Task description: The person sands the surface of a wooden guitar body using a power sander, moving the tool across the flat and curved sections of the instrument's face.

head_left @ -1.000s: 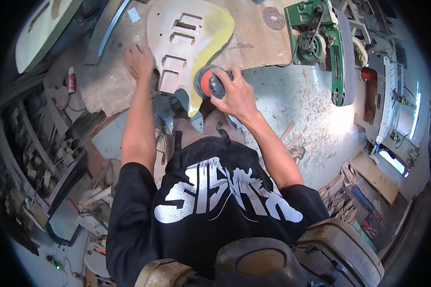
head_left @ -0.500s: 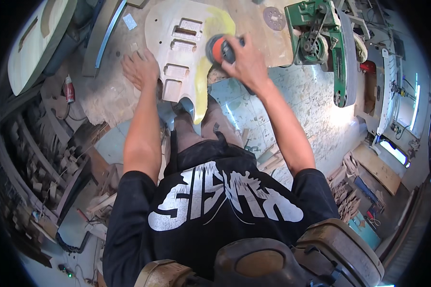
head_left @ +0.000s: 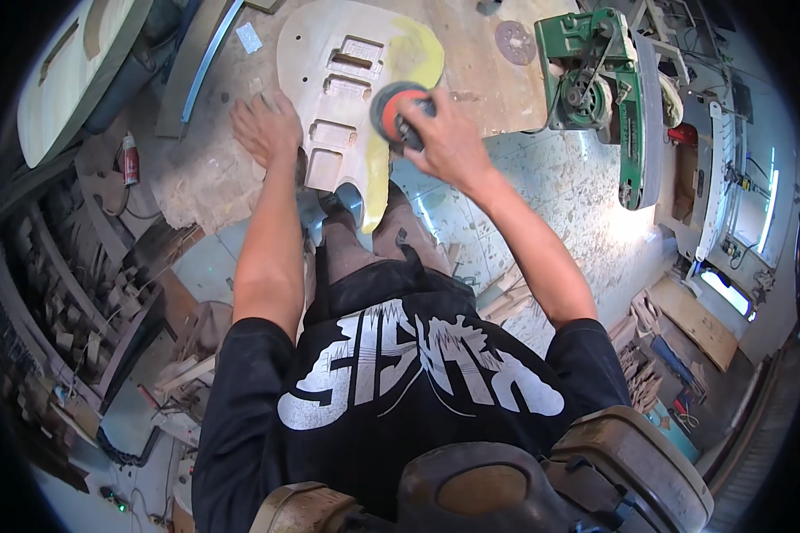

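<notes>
A pale wooden guitar body (head_left: 311, 71) with routed cavities and yellow-tinted edging lies on the wooden bench (head_left: 204, 178), its lower horn overhanging the front edge. My right hand (head_left: 449, 142) is wrapped round a round orange-and-dark sander (head_left: 396, 111), which sits over the body's right-hand curved edge. My left hand (head_left: 265, 129) lies with fingers spread at the body's left edge, on or against the bench; whether it touches the wood is unclear.
A green belt sander (head_left: 582, 80) stands at the bench's right. At left are another guitar body (head_left: 67, 84), a metal strip (head_left: 209, 62) and a red spray can (head_left: 131, 158). A perforated disc (head_left: 516, 43) lies at the back. Wood offcuts (head_left: 640, 355) sit on the floor at right.
The sander in my right hand moved up along the curved edge, then slightly down and left. The guitar body has shifted slightly, while my left hand stays beside it.
</notes>
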{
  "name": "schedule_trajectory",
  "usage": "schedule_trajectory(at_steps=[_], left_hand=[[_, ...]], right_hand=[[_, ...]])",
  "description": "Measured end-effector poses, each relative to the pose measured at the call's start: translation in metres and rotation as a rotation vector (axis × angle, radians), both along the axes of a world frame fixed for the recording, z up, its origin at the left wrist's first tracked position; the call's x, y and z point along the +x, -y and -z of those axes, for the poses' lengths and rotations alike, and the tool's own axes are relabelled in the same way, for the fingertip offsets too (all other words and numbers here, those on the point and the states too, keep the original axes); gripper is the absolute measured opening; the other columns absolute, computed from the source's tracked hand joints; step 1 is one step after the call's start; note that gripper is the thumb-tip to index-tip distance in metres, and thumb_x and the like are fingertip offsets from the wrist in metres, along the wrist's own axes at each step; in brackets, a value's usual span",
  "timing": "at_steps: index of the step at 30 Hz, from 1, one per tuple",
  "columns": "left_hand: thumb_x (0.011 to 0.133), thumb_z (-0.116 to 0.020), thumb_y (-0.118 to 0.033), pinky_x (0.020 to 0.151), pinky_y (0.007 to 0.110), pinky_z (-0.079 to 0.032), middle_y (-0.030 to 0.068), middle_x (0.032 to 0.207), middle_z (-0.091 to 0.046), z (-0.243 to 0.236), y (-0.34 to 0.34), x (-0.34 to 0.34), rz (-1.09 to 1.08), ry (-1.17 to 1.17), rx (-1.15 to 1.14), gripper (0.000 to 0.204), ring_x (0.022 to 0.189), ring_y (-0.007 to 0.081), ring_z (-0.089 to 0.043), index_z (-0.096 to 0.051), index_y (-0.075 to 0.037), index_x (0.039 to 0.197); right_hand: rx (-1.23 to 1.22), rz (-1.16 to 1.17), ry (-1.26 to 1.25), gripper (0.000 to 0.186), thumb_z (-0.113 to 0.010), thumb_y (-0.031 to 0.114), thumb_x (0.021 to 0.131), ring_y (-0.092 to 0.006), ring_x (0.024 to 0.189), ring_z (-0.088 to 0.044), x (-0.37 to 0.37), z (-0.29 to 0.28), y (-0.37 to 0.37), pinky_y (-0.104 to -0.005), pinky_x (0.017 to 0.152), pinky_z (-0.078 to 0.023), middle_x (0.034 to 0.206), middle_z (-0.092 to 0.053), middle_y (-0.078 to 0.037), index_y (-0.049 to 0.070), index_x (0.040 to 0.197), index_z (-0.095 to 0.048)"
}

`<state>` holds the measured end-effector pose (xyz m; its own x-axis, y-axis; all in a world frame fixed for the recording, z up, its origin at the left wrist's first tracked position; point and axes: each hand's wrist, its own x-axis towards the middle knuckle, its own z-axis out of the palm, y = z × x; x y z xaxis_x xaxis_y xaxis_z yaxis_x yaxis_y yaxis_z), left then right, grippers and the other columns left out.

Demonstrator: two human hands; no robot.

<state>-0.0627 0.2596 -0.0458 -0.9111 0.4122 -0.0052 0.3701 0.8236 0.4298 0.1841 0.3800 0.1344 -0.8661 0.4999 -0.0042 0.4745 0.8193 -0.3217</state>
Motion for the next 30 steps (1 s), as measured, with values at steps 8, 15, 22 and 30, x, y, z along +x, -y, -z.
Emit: schedule_trajectory(at_steps=[8, 15, 22, 30], left_hand=[[0.105, -0.05, -0.051, 0.127, 0.059, -0.022, 0.021, 0.163, -0.042, -0.004, -0.004, 0.0, 0.003, -0.007, -0.003, 0.061, 0.158, 0.038, -0.028, -0.062, -0.006, 0.145], [0.105, -0.05, -0.052, 0.127, 0.059, -0.022, 0.0223, 0.163, -0.042, -0.002, -0.002, 0.001, 0.007, 0.002, 0.008, 0.062, 0.157, 0.039, -0.029, -0.061, -0.006, 0.145], [0.105, -0.05, -0.05, 0.126, 0.06, -0.024, 0.0232, 0.16, -0.044, -0.001, 0.0, 0.0, 0.016, -0.045, -0.009, 0.06, 0.156, 0.0398, -0.031, -0.062, -0.005, 0.143], [0.106, -0.047, -0.051, 0.126, 0.06, -0.023, 0.0232, 0.163, -0.041, -0.006, 0.0, 0.0, 0.034, -0.004, -0.048, 0.061, 0.157, 0.0397, -0.029, -0.062, -0.006, 0.145]], right_hand=[[0.078, 0.068, -0.029, 0.066, -0.086, 0.02, 0.077, -0.0432, 0.098, -0.066, 0.0, 0.002, -0.033, -0.0518, 0.08, -0.06, 0.116, -0.055, -0.019, 0.023, 0.136, -0.056], [-0.022, -0.11, -0.011, 0.065, -0.085, 0.019, 0.076, -0.0423, 0.098, -0.066, 0.003, 0.0, -0.009, -0.0509, 0.075, -0.062, 0.117, -0.054, -0.019, 0.025, 0.134, -0.056], [0.03, -0.072, -0.041, 0.064, -0.085, 0.018, 0.076, -0.0406, 0.102, -0.065, -0.005, 0.002, -0.016, -0.0499, 0.074, -0.063, 0.118, -0.054, -0.018, 0.025, 0.133, -0.056], [0.001, -0.064, -0.005, 0.067, -0.085, 0.02, 0.077, -0.0426, 0.103, -0.065, -0.007, 0.007, -0.023, -0.0521, 0.075, -0.064, 0.12, -0.053, -0.02, 0.027, 0.137, -0.054]])
